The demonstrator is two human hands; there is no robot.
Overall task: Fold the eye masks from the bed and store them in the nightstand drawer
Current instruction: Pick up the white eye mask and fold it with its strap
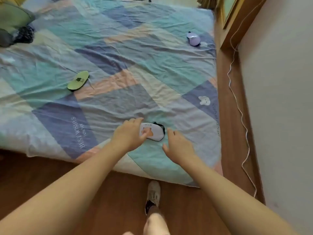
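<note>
My left hand (129, 134) rests fingers-down on the white eye mask (153, 132) near the foot edge of the bed (118, 65); my right hand (177, 146) hovers open just beside it. The mask looks light, soft, padded — I'd pinch its two ends, minding the loose black strap (160, 127).

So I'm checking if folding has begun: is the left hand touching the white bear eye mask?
Touching. The head view shows the left hand with its fingers lying across the white bear eye mask, covering its left end on the bedspread.
</note>
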